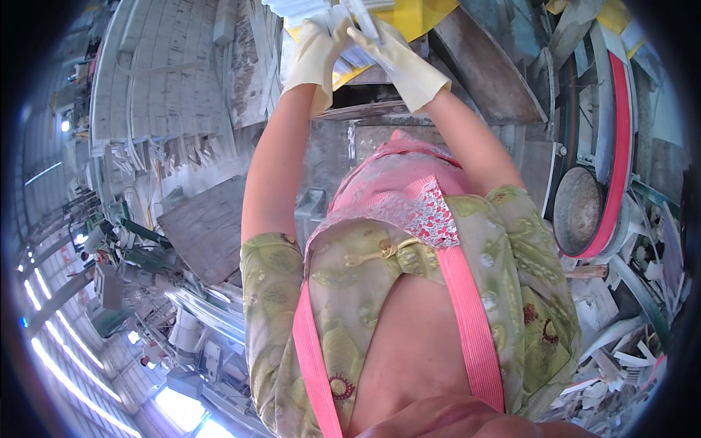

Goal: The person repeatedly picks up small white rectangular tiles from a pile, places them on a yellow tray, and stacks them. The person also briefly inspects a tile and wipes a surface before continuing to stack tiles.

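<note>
My left hand (312,55), in a cream rubber glove, is closed on thin white strips (337,16) at the top of the view. Beside it my right hand (393,62), gloved the same way, has its fingers closed on a white strip (360,18) that slants up between the two hands. The fingertips of both hands nearly meet. Under and behind them lie more white strips (292,6) on a yellow sheet (418,16). The far ends of the held strips run out of view.
Long grey-white planks (164,69) are stacked at the left. A brown board (493,69) leans right of my hands, and another panel (204,230) lies lower left. At the right stands a machine with a red belt (619,146) around a round wheel (577,208). White scraps (621,365) litter the lower right.
</note>
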The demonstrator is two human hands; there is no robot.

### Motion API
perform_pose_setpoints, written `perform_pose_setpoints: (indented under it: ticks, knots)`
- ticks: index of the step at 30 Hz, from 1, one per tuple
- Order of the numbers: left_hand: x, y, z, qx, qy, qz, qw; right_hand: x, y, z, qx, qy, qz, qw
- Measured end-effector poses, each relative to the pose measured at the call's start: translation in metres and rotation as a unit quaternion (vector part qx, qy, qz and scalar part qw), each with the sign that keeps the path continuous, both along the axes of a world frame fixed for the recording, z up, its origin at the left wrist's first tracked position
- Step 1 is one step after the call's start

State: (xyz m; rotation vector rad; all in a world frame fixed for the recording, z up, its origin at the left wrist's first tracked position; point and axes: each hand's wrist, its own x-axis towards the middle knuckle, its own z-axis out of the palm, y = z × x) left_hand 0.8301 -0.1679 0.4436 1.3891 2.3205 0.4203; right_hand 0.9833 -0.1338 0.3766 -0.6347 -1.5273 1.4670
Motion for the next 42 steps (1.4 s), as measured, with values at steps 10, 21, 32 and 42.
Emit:
perform_pose_setpoints:
  ticks: [10, 21, 32, 42]
  knots:
    - [0.034, -0.003, 0.058, -0.095, 0.026, 0.003, 0.995, 0.075, -0.025, -0.003, 0.204, -0.274, -0.101, 0.934]
    - [0.071, -0.003, 0.066, 0.045, -0.247, 0.04, 0.967, 0.067, -0.06, -0.011, -0.094, -0.189, 0.192, 0.958]
    - [0.068, 0.002, 0.065, 0.015, -0.122, 0.069, 0.99, 0.062, -0.063, -0.002, -0.125, -0.304, 0.018, 0.944]
    - [0.061, 0.004, 0.053, 0.017, -0.119, 0.072, 0.99, -0.001, -0.073, 0.023, -0.098, -0.358, 0.019, 0.928]
